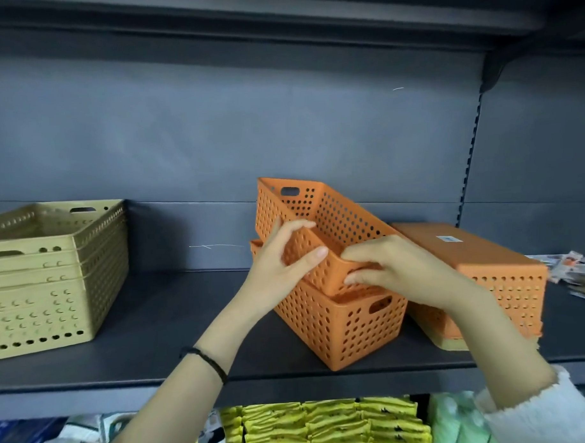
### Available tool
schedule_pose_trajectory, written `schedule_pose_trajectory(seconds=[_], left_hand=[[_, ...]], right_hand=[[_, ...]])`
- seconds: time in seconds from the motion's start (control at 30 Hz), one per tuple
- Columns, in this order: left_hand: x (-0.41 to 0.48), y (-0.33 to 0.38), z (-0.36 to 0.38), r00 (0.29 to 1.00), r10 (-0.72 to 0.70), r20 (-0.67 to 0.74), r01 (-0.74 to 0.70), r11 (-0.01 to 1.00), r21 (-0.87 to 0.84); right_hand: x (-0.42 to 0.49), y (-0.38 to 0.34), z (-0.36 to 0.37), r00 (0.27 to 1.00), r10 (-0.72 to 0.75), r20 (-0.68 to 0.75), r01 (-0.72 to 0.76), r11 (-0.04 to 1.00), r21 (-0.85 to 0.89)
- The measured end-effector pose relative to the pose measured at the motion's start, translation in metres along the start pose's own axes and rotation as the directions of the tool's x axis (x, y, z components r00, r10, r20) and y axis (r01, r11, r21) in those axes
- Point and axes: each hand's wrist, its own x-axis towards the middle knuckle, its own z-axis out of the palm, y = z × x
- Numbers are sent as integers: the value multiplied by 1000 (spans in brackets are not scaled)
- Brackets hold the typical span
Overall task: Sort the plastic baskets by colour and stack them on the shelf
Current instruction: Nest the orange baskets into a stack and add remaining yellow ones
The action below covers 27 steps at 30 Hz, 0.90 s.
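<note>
An orange perforated basket (pixel 330 216) sits tilted, its near end partly inside a second orange basket (pixel 341 325) that stands on the dark shelf (pixel 175 325). My left hand (pixel 282 264) grips the tilted basket's near left corner, thumb over the rim. My right hand (pixel 395 270) grips its near end wall, fingers curled under the edge. To the right, an orange basket (pixel 505 280) lies upside down over a beige one (pixel 451 343) whose rim shows beneath. A stack of beige baskets (pixel 51 279) stands at the left of the shelf.
Printed packets (pixel 574 271) lie at the shelf's far right. A higher shelf (pixel 277 19) hangs overhead. Below the shelf's front edge are yellow packages (pixel 334 425), green ones (pixel 457 421) and blue goods (pixel 23 436). Bare shelf lies between the beige stack and the orange baskets.
</note>
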Motion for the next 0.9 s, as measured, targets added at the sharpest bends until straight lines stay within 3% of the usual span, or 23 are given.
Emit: schedule_pose_trajectory(seconds=[0.07,0.13,0.23,0.3,0.4,0.53,0.7,0.9], left_hand=[[-2,-4,0,999,30,19,-31,999,33],[-3,-6,-3,999,29,36,-29,1000,9],[-9,-7,-10,999,23,43,-23,1000,-9],[-16,-11,-15,999,6,38,-4,1000,-29],[-26,-13,-21,1000,-4,17,5,996,-85],[-34,-10,-26,1000,-3,10,4,995,-104],[-42,-11,-42,999,36,-6,-36,999,-13],[-55,-15,-50,997,53,-64,-55,998,-19]], right_hand=[[-5,4,9,1000,-15,-21,16,999,41],[-11,8,18,988,5,-154,6,998,67],[-23,18,28,895,76,-440,-49,996,74],[-32,23,31,827,221,-517,-165,974,154],[-41,32,44,795,470,-382,-294,851,435],[-45,34,65,809,532,-250,-219,668,711],[-38,13,74,764,543,-350,-161,685,711],[-27,-7,73,655,571,-495,-82,704,705]])
